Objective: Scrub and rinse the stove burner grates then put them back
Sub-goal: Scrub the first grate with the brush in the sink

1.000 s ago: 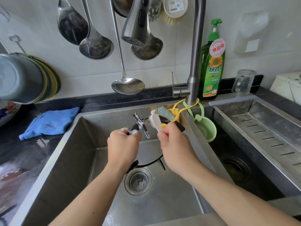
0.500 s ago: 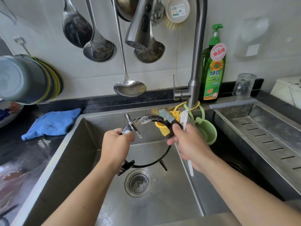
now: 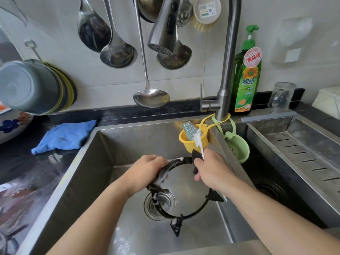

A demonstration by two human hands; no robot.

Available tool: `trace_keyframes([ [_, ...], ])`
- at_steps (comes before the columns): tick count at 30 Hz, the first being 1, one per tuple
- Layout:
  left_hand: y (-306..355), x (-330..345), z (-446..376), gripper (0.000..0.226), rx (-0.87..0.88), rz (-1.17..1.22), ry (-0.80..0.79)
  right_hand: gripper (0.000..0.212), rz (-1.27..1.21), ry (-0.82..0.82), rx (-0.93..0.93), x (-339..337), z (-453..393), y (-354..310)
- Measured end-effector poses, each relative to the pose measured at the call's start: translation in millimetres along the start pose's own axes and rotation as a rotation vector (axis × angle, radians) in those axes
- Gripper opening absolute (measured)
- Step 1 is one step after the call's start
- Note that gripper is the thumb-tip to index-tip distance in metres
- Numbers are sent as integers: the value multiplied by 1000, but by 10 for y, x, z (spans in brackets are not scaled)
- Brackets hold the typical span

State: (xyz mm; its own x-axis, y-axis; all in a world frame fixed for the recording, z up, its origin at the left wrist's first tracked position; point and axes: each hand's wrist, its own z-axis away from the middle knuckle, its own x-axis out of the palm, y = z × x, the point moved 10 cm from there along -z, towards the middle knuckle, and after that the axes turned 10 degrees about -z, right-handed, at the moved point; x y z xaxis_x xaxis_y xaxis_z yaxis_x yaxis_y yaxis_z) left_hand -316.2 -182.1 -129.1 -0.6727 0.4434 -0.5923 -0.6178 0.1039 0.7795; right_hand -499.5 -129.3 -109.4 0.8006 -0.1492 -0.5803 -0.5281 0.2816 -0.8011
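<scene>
left hand (image 3: 145, 173) grips soapy grate (image 3: 184, 188) ring | right hand (image 3: 211, 172) holds toothbrush (image 3: 199, 139) and grate | looks rigid, heavy, slippery — best held at ring between prongs

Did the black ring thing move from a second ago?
Yes. The burner grate has tipped down: before, it stood up near the yellow basket; now it lies flatter over the drain, held by the left hand and the right hand.

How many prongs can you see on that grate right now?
4: one by the right hand, one near the left hand, one at the right, one at the bottom. The hands may hide more.
</scene>
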Motion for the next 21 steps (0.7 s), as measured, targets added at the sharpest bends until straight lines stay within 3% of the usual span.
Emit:
trace_keyframes([
  [3, 38, 227, 8, 18, 61, -244, -108, 14, -24, 18, -14, -31, -42, 37],
  [8, 56, -9, -35, 27, 1, -307, 209, 22, -95, 1, -63, 11, -80, -9],
  [10, 53, -177, -15, 32, -23, -332, 345, 39, -126, 33, -79, -46, -41, -93],
  [13, -19, -283, 12, 28, -80, -123, 393, 64, -80, 52, -159, -89, 66, -228],
  [16, -99, -304, -15, 18, -118, 59, 405, 48, -30, -64, -206, 92, 144, -244],
  [21, -74, -245, -17, 15, -89, 61, 381, 37, -60, -125, -289, 209, 140, -286],
])
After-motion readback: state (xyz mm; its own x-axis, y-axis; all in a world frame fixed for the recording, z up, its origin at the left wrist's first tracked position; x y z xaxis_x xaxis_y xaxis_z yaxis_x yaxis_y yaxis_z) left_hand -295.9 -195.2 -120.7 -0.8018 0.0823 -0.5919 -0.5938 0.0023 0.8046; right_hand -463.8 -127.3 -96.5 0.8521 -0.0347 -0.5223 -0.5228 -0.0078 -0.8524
